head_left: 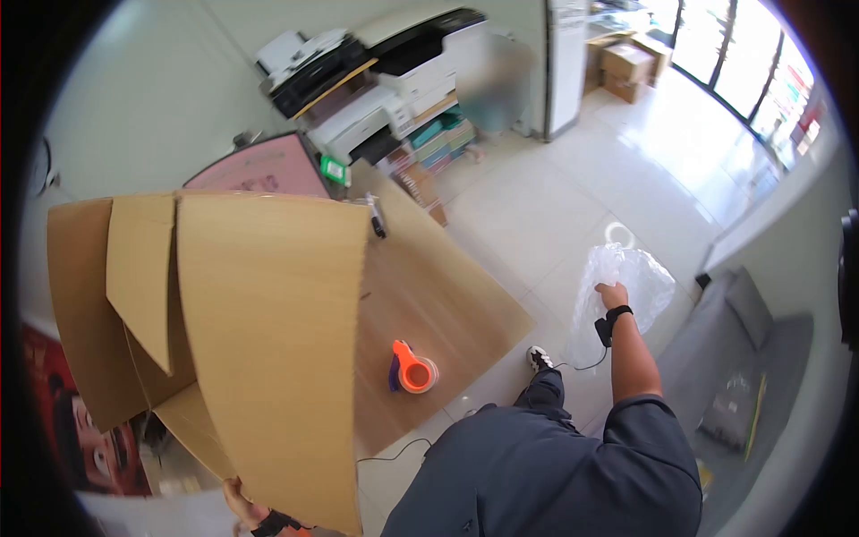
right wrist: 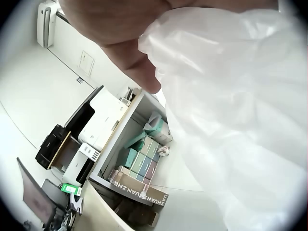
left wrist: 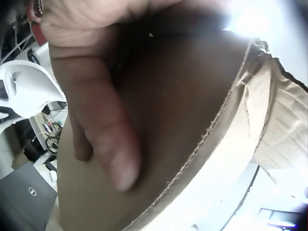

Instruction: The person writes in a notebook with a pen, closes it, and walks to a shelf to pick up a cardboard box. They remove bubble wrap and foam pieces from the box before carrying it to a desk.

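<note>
A large open cardboard box (head_left: 273, 331) with raised flaps fills the left of the head view. My left hand (head_left: 242, 503) grips it at the lower edge, and in the left wrist view the fingers (left wrist: 113, 139) lie against the brown cardboard (left wrist: 178, 110). Out to the right, my right hand (head_left: 612, 295) holds a crumpled clear plastic bag (head_left: 649, 282) bunched at its top, above the floor. The bag (right wrist: 231, 96) covers much of the right wrist view and hides some of the fingers.
On the wooden table (head_left: 465, 304) sits an orange tape dispenser (head_left: 414, 371). Printers (head_left: 416, 72) stand at the back, near a pink-screened monitor (head_left: 259, 166). A grey sofa (head_left: 716, 358) lines the right side. Cartons (head_left: 626, 67) stand by the glass doors.
</note>
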A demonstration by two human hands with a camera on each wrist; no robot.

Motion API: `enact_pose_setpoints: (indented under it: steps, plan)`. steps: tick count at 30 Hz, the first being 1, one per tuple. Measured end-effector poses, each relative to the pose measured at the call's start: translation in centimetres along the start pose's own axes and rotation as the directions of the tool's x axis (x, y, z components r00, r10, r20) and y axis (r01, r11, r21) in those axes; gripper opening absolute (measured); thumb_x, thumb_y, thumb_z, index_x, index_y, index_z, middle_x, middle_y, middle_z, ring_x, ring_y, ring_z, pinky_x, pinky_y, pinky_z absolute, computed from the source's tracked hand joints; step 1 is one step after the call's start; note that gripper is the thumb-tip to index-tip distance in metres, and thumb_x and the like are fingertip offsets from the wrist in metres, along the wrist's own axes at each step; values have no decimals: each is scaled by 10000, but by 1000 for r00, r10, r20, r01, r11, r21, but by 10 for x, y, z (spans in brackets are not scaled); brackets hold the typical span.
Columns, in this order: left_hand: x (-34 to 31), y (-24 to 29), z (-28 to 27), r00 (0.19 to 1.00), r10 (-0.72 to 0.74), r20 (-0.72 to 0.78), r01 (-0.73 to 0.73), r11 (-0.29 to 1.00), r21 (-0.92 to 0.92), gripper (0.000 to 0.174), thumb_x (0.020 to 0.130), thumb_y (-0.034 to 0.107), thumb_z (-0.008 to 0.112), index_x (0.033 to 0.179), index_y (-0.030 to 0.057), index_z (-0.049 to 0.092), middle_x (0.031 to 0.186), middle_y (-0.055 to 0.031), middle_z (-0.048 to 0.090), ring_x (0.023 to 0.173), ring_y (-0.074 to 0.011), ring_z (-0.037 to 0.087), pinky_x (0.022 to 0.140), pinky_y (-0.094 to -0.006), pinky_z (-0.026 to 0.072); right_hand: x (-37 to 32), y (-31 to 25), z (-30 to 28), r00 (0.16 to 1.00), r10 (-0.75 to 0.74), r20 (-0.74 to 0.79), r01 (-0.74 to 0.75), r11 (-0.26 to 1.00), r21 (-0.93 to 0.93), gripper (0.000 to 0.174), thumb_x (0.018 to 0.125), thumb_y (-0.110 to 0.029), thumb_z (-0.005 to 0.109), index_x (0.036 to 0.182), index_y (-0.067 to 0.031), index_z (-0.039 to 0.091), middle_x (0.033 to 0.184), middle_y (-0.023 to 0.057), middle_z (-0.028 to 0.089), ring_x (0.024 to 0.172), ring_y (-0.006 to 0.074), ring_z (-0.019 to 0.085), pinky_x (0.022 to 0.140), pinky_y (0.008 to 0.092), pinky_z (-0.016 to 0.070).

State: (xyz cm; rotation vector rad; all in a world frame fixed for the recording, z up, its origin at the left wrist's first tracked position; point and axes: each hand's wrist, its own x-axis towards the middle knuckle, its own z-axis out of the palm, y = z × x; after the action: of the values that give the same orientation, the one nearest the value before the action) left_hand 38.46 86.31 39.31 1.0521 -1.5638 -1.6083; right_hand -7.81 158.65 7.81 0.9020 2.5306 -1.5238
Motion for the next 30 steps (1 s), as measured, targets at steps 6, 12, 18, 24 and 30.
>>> enact_pose_setpoints:
  steps: [6, 12, 18, 24, 30]
  plan:
    - [-118, -14, 63, 942, -41, -333, 33, 999, -32, 192, 839, 165, 483, 881, 6, 583, 905, -92, 637, 848, -224, 631, 722, -351, 519, 140, -69, 88, 969, -110, 222, 147, 977, -155, 459, 692, -259, 719, 1049, 25, 668, 991, 200, 698, 945, 321, 667, 853, 383, 504]
    - [-252, -26, 96, 838, -177, -516, 145, 984, -102, 192, 815, 165, 493, 895, 6, 564, 899, -96, 633, 812, -238, 637, 708, -368, 531, 205, -165, 181, 886, -184, 426, 284, 941, -185, 596, 704, -329, 737, 1151, 44, 611, 1118, 235, 652, 1076, 340, 617, 927, 395, 472]
    - [-339, -46, 134, 682, -194, -705, 153, 981, -123, 196, 764, 132, 494, 905, 2, 534, 960, -130, 618, 820, -291, 629, 739, -374, 531, 212, -222, 287, 724, -413, 552, 482, 876, 24, 914, 706, -334, 747, 1416, 61, 328, 1375, 273, 470, 1291, 343, 466, 1045, 368, 398]
    - [-397, -48, 161, 643, -231, -730, 155, 973, -172, 360, 756, 121, 463, 1070, -35, 540, 1042, -149, 611, 898, -299, 637, 755, -395, 541, 113, -263, 367, 404, -584, 704, 644, 728, 234, 728, 721, -294, 732, 1335, 5, 480, 1266, 238, 579, 1193, 349, 553, 1002, 393, 440]
    - [-439, -63, 175, 557, -219, -801, 142, 975, -169, 440, 753, 125, 452, 1136, -75, 532, 1056, -168, 617, 905, -299, 645, 760, -397, 544, -160, -168, 362, -387, -401, 830, 734, 411, 541, 461, 758, -322, 676, 1151, -90, 610, 1045, 172, 667, 966, 356, 633, 850, 450, 508]
